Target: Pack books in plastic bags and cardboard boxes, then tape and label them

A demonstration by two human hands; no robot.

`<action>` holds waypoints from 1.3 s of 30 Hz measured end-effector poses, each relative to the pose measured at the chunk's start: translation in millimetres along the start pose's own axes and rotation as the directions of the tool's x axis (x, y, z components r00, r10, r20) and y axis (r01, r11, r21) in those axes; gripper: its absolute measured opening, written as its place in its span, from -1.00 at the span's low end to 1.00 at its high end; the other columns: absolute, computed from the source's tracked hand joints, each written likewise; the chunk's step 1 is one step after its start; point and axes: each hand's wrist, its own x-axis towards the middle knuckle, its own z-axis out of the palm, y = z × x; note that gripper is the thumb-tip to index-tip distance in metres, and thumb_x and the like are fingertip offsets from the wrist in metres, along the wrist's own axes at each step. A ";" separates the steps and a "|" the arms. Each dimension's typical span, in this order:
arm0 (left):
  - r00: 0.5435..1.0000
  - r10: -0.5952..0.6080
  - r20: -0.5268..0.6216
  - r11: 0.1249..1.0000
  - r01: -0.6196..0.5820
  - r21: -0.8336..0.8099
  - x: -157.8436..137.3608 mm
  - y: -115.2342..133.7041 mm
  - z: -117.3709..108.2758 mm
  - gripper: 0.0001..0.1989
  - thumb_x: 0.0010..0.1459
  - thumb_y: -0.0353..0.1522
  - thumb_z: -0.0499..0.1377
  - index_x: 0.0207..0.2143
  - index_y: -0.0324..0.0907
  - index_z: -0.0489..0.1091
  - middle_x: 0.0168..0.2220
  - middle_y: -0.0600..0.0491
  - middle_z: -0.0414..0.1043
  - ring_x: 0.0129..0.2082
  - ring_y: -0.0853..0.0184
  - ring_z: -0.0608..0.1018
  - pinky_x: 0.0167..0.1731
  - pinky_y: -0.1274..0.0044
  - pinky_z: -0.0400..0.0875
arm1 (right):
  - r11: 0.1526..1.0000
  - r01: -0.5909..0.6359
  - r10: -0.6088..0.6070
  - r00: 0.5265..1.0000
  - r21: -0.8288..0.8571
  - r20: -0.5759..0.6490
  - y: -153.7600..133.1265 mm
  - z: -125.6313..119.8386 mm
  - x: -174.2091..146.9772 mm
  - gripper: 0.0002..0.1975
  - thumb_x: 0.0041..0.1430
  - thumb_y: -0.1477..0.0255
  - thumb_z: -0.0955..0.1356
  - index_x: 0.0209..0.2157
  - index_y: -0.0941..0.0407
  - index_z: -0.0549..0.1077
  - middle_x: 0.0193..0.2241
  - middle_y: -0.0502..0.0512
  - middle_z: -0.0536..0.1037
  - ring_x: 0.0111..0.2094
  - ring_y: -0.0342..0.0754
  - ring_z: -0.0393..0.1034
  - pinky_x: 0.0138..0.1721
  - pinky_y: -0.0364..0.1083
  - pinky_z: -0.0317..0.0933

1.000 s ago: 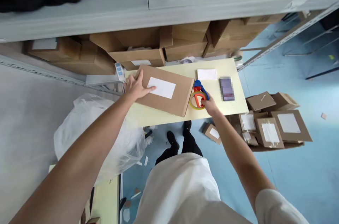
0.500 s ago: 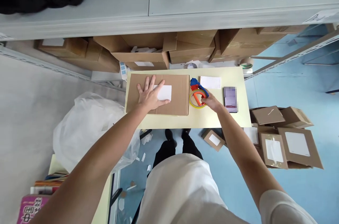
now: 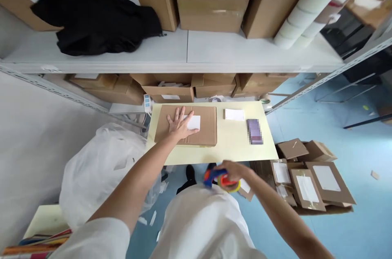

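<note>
A flat cardboard box (image 3: 205, 134) lies on the pale yellow table (image 3: 235, 151), with a white label (image 3: 195, 122) on its top. My left hand (image 3: 180, 126) presses on the box with fingers spread, partly over the label. In front of the table's near edge, close to my body, my right hand (image 3: 232, 170) grips a blue and red tape dispenser (image 3: 211, 176) with a yellow-edged roll. Motion blurs the dispenser somewhat. Right of the box on the table lie a stack of white labels (image 3: 234, 114) and a phone (image 3: 255, 131).
A shelf (image 3: 214, 53) above the far side bears boxes, a black garment (image 3: 104, 22) and white rolls (image 3: 303, 16). A translucent plastic bag (image 3: 98, 169) bulges at left. Cardboard boxes (image 3: 327, 175) stand on the floor at right. Open boxes (image 3: 167, 89) sit behind the table.
My right hand has lifted the tape dispenser off the table and drawn it back towards my body. My left hand stays on the box. The view has tilted up, showing more shelf.
</note>
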 end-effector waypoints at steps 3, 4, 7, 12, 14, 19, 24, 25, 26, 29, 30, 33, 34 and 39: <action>0.999 0.030 -0.028 0.998 -0.032 -0.048 -1.4 -2.5 -0.4 -0.04 -0.10 0.21 0.09 0.31 0.11 -0.07 0.39 -0.09 -0.40 0.33 -0.19 -0.28 0.08 -0.19 -0.36 | 0.992 0.030 -0.034 0.999 -0.121 -0.033 -35.3 3.6 10.9 -0.26 -0.26 0.63 0.33 0.08 0.03 0.41 -0.22 0.10 0.56 -0.27 -0.02 0.44 -0.18 -0.11 0.29; 0.998 0.047 -0.037 0.997 -0.050 -0.063 -2.6 -4.6 -1.0 -0.05 -0.09 0.20 0.09 0.31 0.10 -0.07 0.39 -0.10 -0.38 0.33 -0.19 -0.28 0.08 -0.19 -0.36 | 0.993 0.020 -0.031 0.995 -0.119 -0.090 -43.7 0.6 9.3 -0.25 -0.23 0.62 0.33 0.12 0.04 0.36 -0.21 0.11 0.54 -0.28 -0.03 0.44 -0.18 -0.10 0.30; 0.991 0.112 -0.068 0.988 -0.118 -0.096 -10.0 -17.2 -3.5 -0.11 0.00 0.14 0.07 0.32 0.02 -0.07 0.38 -0.13 -0.33 0.34 -0.13 -0.23 0.14 -0.11 -0.31 | 0.996 0.063 -0.078 0.966 -0.070 -0.244 -63.6 -34.6 -6.4 -0.25 -0.19 0.59 0.33 0.15 0.08 0.31 -0.15 0.15 0.51 -0.25 -0.01 0.44 -0.13 -0.05 0.31; 0.981 -0.043 -0.191 0.990 0.016 -0.138 -33.0 -55.5 -5.3 -0.26 0.18 -0.04 0.00 0.32 -0.14 -0.09 0.37 -0.22 -0.29 0.35 -0.04 -0.18 0.19 0.04 -0.13 | 0.950 0.302 -0.286 0.746 -0.078 -0.602 -115.0 -146.6 -24.3 -0.15 -0.08 0.51 0.31 0.29 0.02 0.01 0.19 0.16 0.24 0.13 0.13 0.22 0.12 0.12 0.13; 0.960 -0.185 -0.210 0.971 0.146 -0.188 -41.6 -69.9 -3.5 -0.25 0.19 -0.08 -0.01 0.33 -0.21 -0.11 0.36 -0.28 -0.27 0.34 -0.08 -0.16 0.17 0.00 -0.09 | 0.932 0.287 -0.355 0.613 -0.220 -0.706 -144.8 -188.1 -14.8 -0.13 -0.08 0.52 0.29 0.31 0.01 -0.05 0.20 0.16 0.20 0.18 0.16 0.12 0.17 0.17 0.05; 0.951 -0.278 -0.134 0.894 0.206 -0.397 -49.8 -91.9 12.1 -0.16 0.11 -0.15 0.06 0.31 -0.37 -0.19 0.32 -0.39 -0.16 0.31 -0.07 0.02 0.14 0.10 0.13 | 0.857 -0.021 -0.462 0.409 -0.514 -0.787 -208.2 -259.7 46.8 -0.21 -0.06 0.55 0.28 0.27 0.20 0.05 0.03 0.34 0.32 0.03 0.19 0.24 0.06 0.17 0.14; 0.957 -0.226 -0.183 0.843 0.099 -0.528 -45.7 -99.8 29.4 -0.18 0.01 -0.23 0.11 0.26 -0.39 -0.08 0.25 -0.32 0.08 0.28 0.05 0.15 0.21 0.28 0.11 | 0.769 -0.253 -0.458 0.423 -0.587 -0.782 -219.1 -301.2 106.3 -0.50 -0.02 0.62 0.25 0.03 0.25 0.39 -0.19 0.33 0.48 -0.12 0.14 0.32 -0.04 0.08 0.20; 0.953 -0.237 -0.187 0.831 0.100 -0.547 -45.1 -100.2 30.7 -0.18 -0.01 -0.22 0.12 0.25 -0.37 -0.05 0.26 -0.31 0.09 0.29 0.05 0.13 0.23 0.28 0.09 | 0.759 -0.271 -0.448 0.443 -0.592 -0.777 -216.9 -307.8 114.6 -0.53 -0.01 0.63 0.24 -0.01 0.24 0.42 -0.22 0.32 0.50 -0.14 0.12 0.34 -0.06 0.06 0.20; 0.950 -0.252 -0.185 0.816 0.106 -0.568 -44.9 -100.4 31.2 -0.19 -0.02 -0.21 0.13 0.24 -0.36 -0.02 0.26 -0.30 0.08 0.29 0.04 0.12 0.23 0.29 0.09 | 0.751 -0.278 -0.443 0.461 -0.599 -0.769 -214.5 -314.2 121.8 -0.55 0.00 0.63 0.23 -0.03 0.23 0.44 -0.24 0.31 0.51 -0.15 0.11 0.34 -0.06 0.04 0.21; 0.940 -0.295 -0.173 0.755 0.119 -0.644 -46.6 -100.3 28.9 -0.19 -0.06 -0.19 0.15 0.22 -0.34 0.04 0.26 -0.31 0.07 0.28 0.02 0.13 0.24 0.29 0.09 | 0.745 -0.234 -0.463 0.493 -0.625 -0.737 -208.8 -330.2 135.4 -0.53 0.04 0.63 0.20 0.01 0.24 0.42 -0.19 0.34 0.52 -0.13 0.11 0.34 -0.04 0.04 0.20; 0.936 -0.306 -0.172 0.733 0.117 -0.670 -48.3 -100.4 27.4 -0.18 -0.07 -0.19 0.16 0.22 -0.33 0.04 0.27 -0.30 0.07 0.28 0.02 0.14 0.24 0.28 0.09 | 0.745 -0.207 -0.475 0.503 -0.634 -0.722 -207.0 -332.9 136.8 -0.50 0.05 0.63 0.19 0.06 0.24 0.39 -0.13 0.36 0.51 -0.07 0.14 0.33 0.00 0.08 0.18; 0.931 -0.331 -0.156 0.666 0.114 -0.738 -56.9 -101.9 23.7 -0.13 -0.08 -0.17 0.19 0.25 -0.30 -0.01 0.29 -0.25 0.05 0.29 0.06 0.14 0.26 0.28 0.04 | 0.742 -0.107 -0.543 0.482 -0.662 -0.688 -191.9 -319.9 130.0 -0.41 0.09 0.60 0.18 0.20 0.23 0.21 0.17 0.37 0.28 0.20 0.22 0.08 0.18 0.22 -0.05; 0.929 -0.346 -0.129 0.631 0.129 -0.765 -60.9 -102.7 23.3 -0.11 -0.08 -0.16 0.20 0.25 -0.31 -0.02 0.28 -0.25 0.06 0.28 0.06 0.15 0.25 0.29 0.06 | 0.753 -0.071 -0.561 0.452 -0.655 -0.694 -180.9 -304.6 124.3 -0.39 0.10 0.58 0.18 0.23 0.21 0.15 0.24 0.33 0.16 0.26 0.23 -0.03 0.21 0.25 -0.12; 0.942 -0.327 0.075 0.370 0.201 -0.907 -84.7 -104.9 26.2 -0.32 0.06 -0.08 0.15 0.17 -0.18 0.14 0.16 -0.14 0.31 0.18 0.15 0.35 0.13 0.37 0.27 | 0.968 0.108 -0.251 0.478 -0.227 -0.842 -78.7 -139.4 87.9 -0.18 -0.01 0.56 0.21 0.31 0.09 -0.12 0.22 0.30 0.17 0.20 0.13 0.15 0.16 0.19 0.09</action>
